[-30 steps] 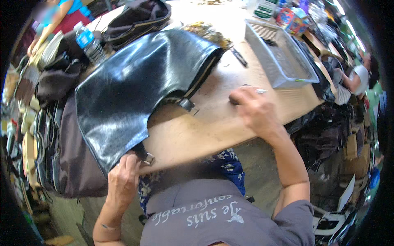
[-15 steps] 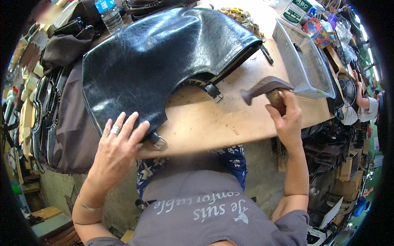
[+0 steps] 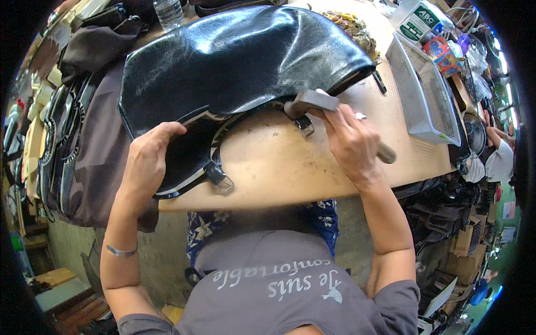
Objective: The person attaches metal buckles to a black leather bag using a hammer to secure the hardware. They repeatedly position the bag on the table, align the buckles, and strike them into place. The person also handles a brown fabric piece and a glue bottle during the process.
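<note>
A large glossy black leather bag (image 3: pixel 223 67) lies flat on the tan tabletop, its curved cut-out facing me. At the left, my left hand (image 3: pixel 146 162) is closed on the bag's near panel, fingers hooked over the raised edge so that the pale inner border shows. Closed round a hammer (image 3: pixel 315 101), my right hand (image 3: pixel 353 142) is by the right end of the cut-out. The hammer's head is over the bag's edge, and its wooden handle sticks out below my palm. One strap buckle (image 3: pixel 305 128) lies beneath the head, another buckle (image 3: pixel 221 181) near my left hand.
A grey perforated plastic basket (image 3: pixel 424 89) stands at the right. Behind the bag are a clear bottle (image 3: pixel 168 14) and a crumpled yellowish heap (image 3: pixel 354 30). A black marker-like stick (image 3: pixel 380 82) rests by the basket. Dark cloth and stacked bag pieces (image 3: pixel 61 134) crowd the left.
My left hand has gone from lying spread on the leather to gripping and lifting its near panel. My right hand has brought the hammer leftward to the cut-out's edge.
</note>
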`<state>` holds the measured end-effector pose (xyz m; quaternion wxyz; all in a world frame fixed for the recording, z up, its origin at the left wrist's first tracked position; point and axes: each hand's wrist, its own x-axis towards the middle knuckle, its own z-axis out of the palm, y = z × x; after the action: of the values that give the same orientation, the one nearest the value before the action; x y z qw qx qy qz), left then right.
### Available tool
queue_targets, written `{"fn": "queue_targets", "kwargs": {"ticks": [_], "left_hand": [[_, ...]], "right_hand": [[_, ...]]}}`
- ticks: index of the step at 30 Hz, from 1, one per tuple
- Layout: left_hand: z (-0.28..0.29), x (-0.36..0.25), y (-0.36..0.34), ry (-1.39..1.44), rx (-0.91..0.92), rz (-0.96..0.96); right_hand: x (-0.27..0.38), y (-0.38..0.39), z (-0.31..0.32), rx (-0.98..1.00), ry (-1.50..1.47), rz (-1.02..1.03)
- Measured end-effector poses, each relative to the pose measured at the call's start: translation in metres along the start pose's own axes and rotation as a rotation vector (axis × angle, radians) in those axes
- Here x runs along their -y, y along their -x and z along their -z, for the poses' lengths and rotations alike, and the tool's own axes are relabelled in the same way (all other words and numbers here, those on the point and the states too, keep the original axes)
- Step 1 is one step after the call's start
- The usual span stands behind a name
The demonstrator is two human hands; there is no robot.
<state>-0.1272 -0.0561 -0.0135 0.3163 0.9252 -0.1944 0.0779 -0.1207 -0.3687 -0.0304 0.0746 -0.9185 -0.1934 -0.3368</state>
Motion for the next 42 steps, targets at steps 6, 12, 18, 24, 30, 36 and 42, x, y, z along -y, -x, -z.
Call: {"fn": "queue_targets", "kwargs": {"ticks": [6,12,18,24,30,36,42], "left_hand": [[-0.006,0.010,-0.003,0.086,0.013,0.043],[0.001,0.012,-0.001,0.133,0.086,0.112],[-0.001,0.014,-0.001,0.126,0.066,-0.017],[0.001,-0.003,0.009,-0.119,0.047,-0.132],[0.020,-0.024,0.005,-0.100,-0.233,-0.133],[0.029,-0.024,0.002,-0.079,-0.188,-0.105],[0.039,-0.030,-0.005,-0.050,-0.128,-0.097]], "right_hand": [[-0.018,-0.009,-0.001,0.266,-0.651,-0.504],[0.046,-0.017,0.023,0.041,-0.434,0.075],[0.095,-0.021,-0.015,0.334,-0.271,0.332],[0.037,-0.011,0.016,0.554,-0.704,-0.218],[-0.032,0.026,0.048,0.684,-0.428,-0.630],[0.012,-0.016,0.020,-0.028,0.103,0.336],[0.093,-0.052,-0.031,-0.169,-0.039,0.669]]}}
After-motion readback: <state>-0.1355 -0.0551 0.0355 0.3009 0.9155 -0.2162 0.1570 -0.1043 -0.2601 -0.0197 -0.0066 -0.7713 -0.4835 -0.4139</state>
